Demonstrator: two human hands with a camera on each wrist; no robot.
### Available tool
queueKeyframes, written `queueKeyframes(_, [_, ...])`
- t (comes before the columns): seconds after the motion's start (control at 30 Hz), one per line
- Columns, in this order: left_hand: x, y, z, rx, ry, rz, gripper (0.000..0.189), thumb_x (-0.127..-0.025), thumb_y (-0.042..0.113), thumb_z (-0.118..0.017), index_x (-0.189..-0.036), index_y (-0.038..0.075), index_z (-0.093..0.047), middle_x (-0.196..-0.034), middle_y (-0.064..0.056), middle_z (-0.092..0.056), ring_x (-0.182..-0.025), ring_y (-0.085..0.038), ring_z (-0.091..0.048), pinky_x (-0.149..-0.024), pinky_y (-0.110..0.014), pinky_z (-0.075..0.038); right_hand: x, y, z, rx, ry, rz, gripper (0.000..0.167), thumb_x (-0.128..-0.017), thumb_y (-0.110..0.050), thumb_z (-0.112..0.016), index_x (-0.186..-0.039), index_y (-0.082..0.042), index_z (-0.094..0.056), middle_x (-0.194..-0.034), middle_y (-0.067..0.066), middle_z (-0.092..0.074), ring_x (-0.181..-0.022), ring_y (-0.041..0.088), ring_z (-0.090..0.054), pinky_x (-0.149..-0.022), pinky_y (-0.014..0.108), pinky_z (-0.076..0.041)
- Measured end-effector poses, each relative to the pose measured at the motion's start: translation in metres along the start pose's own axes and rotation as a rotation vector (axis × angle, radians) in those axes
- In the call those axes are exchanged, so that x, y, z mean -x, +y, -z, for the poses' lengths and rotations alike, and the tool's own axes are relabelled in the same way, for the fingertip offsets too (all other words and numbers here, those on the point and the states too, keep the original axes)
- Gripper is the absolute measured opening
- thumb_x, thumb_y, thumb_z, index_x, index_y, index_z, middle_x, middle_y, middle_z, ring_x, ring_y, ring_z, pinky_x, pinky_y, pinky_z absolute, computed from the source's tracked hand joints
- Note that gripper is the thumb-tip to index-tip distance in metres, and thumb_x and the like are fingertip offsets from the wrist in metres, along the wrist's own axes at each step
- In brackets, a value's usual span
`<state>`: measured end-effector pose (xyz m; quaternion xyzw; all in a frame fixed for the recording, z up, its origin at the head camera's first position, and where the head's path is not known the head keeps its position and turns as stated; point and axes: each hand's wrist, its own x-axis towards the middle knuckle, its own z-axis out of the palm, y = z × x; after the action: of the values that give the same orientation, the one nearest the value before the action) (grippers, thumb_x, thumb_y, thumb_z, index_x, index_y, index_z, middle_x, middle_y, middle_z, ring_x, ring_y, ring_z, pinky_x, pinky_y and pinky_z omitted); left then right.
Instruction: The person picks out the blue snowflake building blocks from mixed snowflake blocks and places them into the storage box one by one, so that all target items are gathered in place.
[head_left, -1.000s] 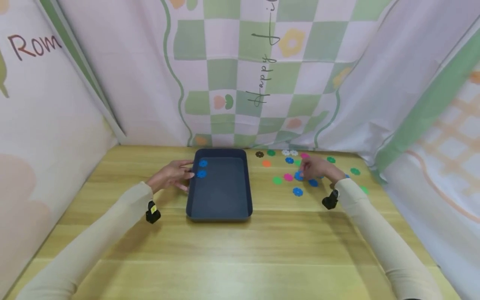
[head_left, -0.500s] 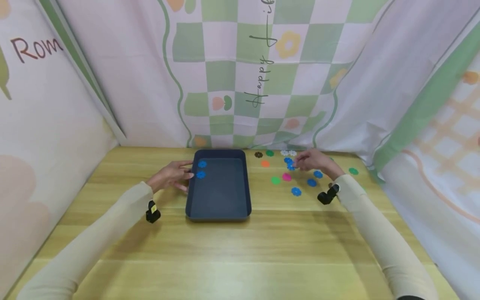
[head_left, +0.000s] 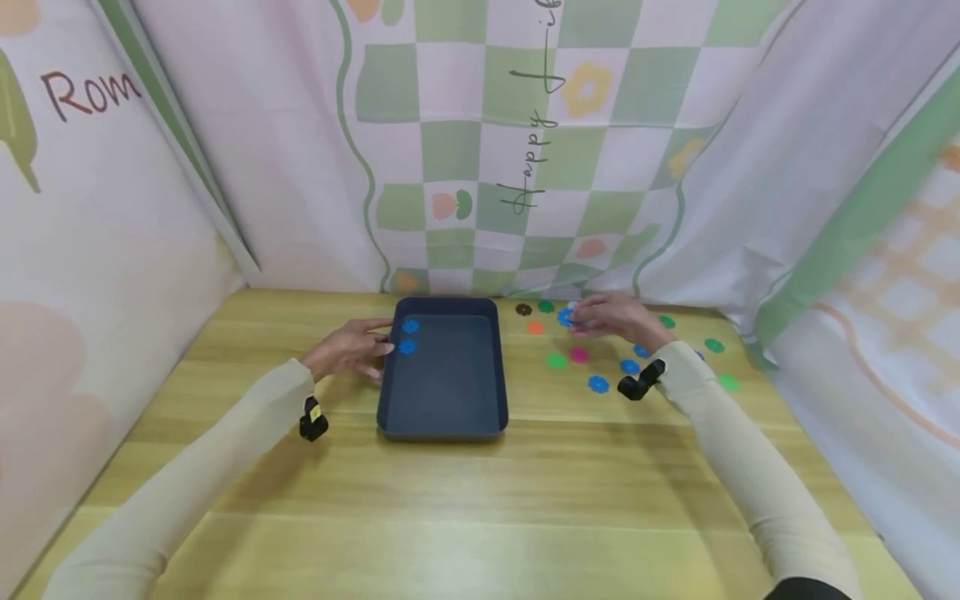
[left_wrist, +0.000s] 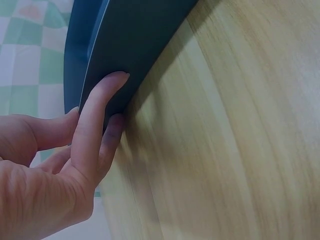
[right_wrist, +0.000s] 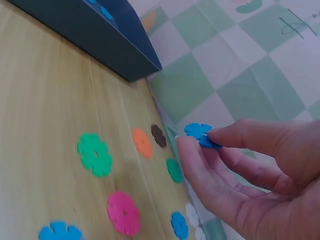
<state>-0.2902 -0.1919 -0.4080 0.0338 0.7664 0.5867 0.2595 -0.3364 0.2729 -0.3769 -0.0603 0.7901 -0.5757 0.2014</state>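
Up by the worktop's [head_left: 480, 517] back edge, my right hand [head_left: 615, 317] has a blue flower piece [right_wrist: 197, 129] pinched in its fingertips, wrist bent a bit inward, arm stretched well forward. Left hand's [head_left: 348, 348] grip is loose, fingers spread and resting against the left wall of the dark tray [head_left: 442, 392]. Two blue pieces [head_left: 409, 326] sit in its back left corner, other coloured flower pieces [head_left: 579, 355] lie toward the worktop's back right corner.

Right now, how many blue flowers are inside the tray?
2. In the head view, both lie toward the far left corner of the dark tray: the farther blue flower and the nearer blue flower. None seems hidden in there.
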Motion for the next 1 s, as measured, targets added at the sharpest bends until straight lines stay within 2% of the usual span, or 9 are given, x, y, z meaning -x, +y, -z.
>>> queueKeyframes(0.2, [-0.001,-0.005,-0.001,0.015,-0.011,0.0,0.07,-0.108,-0.002,-0.051,-0.167,0.003,-0.014,-0.166,-0.037,-0.017,-0.144,-0.051,-0.043,-0.071,-0.033,-0.068,-0.012,-0.003,-0.014,-0.022,-0.012,-0.007,0.038,-0.106,0.0,-0.057,-0.136,0.021,-0.048,-0.1,0.009,-0.076,-0.094,0.023,-0.078,-0.102,0.046,-0.06])
queueKeyframes(0.37, [-0.002,-0.005,0.001,0.016,-0.014,-0.008,0.071,-0.108,-0.002,-0.051,-0.168,0.003,-0.013,-0.167,-0.037,-0.016,-0.146,-0.051,-0.041,-0.071,-0.033,-0.068,-0.021,-0.009,-0.024,-0.045,-0.007,0.022,0.039,-0.107,0.0,-0.056,-0.138,0.022,-0.048,-0.098,0.007,-0.075,-0.09,0.018,-0.077,-0.1,0.045,-0.061])
queueKeyframes(0.6, [-0.004,-0.001,0.005,-0.04,0.002,0.013,0.069,-0.109,0.004,-0.052,-0.169,0.01,-0.017,-0.168,-0.033,-0.021,-0.144,-0.047,-0.046,-0.073,-0.033,-0.068,-0.031,-0.02,-0.046,-0.079,0.016,0.003,0.042,-0.107,-0.007,-0.059,-0.14,0.016,-0.05,-0.096,0.001,-0.077,-0.089,0.015,-0.076,-0.101,0.044,-0.061])
queueKeyframes(0.8, [-0.006,-0.002,0.008,-0.068,-0.024,0.023,0.07,-0.109,0.006,-0.051,-0.169,0.011,-0.015,-0.169,-0.03,-0.021,-0.146,-0.045,-0.044,-0.076,-0.034,-0.068,-0.041,-0.027,-0.073,-0.121,-0.001,0.011,0.035,-0.105,-0.002,-0.06,-0.135,0.016,-0.054,-0.095,0.007,-0.078,-0.088,0.02,-0.078,-0.102,0.048,-0.059])
queueKeyframes(1.0, [-0.007,-0.001,0.009,-0.002,-0.048,0.029,0.072,-0.109,0.003,-0.049,-0.169,0.011,-0.012,-0.17,-0.028,-0.019,-0.148,-0.045,-0.041,-0.077,-0.033,-0.067,-0.052,-0.032,-0.097,-0.118,-0.057,0.035,0.034,-0.105,0.002,-0.057,-0.135,0.017,-0.054,-0.102,0.015,-0.078,-0.089,0.023,-0.078,-0.106,0.056,-0.055])
